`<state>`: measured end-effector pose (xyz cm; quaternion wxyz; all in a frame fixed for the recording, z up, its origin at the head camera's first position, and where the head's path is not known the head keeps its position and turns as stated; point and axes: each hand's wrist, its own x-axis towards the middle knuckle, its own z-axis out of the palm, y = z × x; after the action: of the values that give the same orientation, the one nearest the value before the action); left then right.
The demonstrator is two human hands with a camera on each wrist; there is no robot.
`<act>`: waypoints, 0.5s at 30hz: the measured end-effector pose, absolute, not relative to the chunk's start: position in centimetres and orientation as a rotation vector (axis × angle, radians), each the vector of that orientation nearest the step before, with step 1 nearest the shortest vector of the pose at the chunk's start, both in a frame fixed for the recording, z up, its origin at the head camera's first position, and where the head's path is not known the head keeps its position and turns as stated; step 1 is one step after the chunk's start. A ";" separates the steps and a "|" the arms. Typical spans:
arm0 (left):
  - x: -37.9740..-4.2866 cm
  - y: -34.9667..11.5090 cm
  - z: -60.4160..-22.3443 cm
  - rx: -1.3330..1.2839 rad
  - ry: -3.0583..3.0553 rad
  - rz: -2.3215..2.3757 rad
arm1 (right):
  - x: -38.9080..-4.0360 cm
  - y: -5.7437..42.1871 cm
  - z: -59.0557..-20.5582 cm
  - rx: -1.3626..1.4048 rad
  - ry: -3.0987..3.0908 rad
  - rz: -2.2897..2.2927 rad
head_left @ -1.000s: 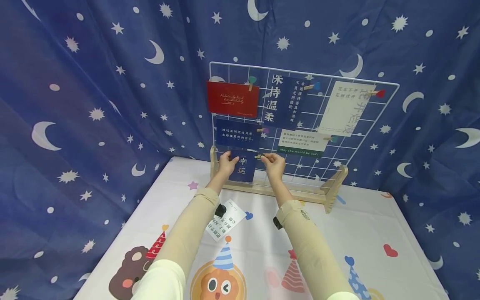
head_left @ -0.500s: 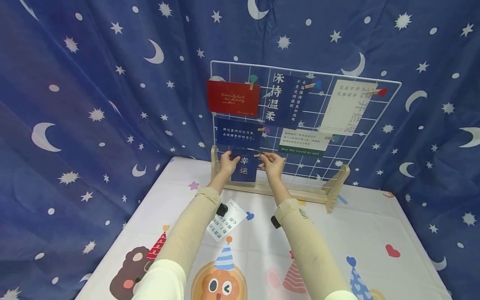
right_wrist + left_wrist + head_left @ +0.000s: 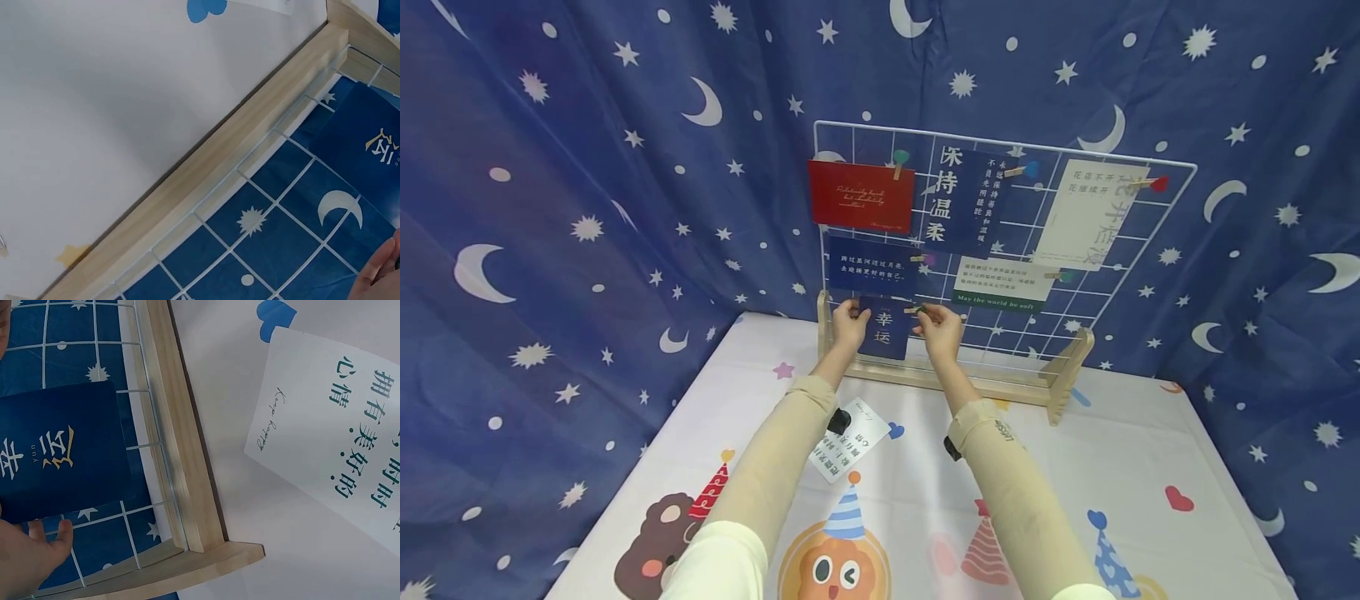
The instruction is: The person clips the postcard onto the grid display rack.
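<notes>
A dark blue card (image 3: 883, 327) with large Chinese characters lies against the lower left of a white wire grid (image 3: 1015, 329). My left hand (image 3: 850, 327) pinches the card's left edge between thumb and fingers. At its upper right edge, my right hand (image 3: 942, 335) pinches a small wooden clip (image 3: 913, 311) with a dark green end. Whether the clip bites on the wire is too small to tell. In the left wrist view the card (image 3: 69, 450) spans the grid, with the left hand (image 3: 31, 559) at its edge. Only fingertips of the right hand (image 3: 378, 272) show in the right wrist view.
Clipped higher on the grid are a red card (image 3: 861, 198), blue cards (image 3: 872, 267) and pale cards (image 3: 1086, 221). A wooden base (image 3: 955, 386) carries the grid. A loose white card (image 3: 857, 437) lies on the patterned tablecloth (image 3: 925, 483), near the left forearm. A starry curtain (image 3: 625, 208) hangs behind.
The head view shifts slightly. Both hands stay at the blue card's two upper edges, and the right fingers keep their pinch on the clip with only small movements.
</notes>
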<state>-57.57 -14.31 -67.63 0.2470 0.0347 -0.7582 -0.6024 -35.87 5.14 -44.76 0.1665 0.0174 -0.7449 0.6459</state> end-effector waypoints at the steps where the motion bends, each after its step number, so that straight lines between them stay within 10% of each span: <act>1: -58.4 -14.6 -68.5 0.079 -2.057 -1.661 | -35.8 5.2 -44.8 0.054 -2.125 1.820; 6: -58.2 -15.0 -68.4 0.062 -1.968 -1.722 | -35.5 5.2 -44.8 0.073 -2.124 1.746; 15: -44.8 -12.8 -55.9 0.176 -1.873 -1.811 | -35.0 5.5 -45.1 0.065 -2.157 1.631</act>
<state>-44.84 -12.85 -55.92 0.2623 0.0652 -0.6921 -0.6693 -35.02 5.52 -45.07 0.2163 0.0235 -0.7785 0.5887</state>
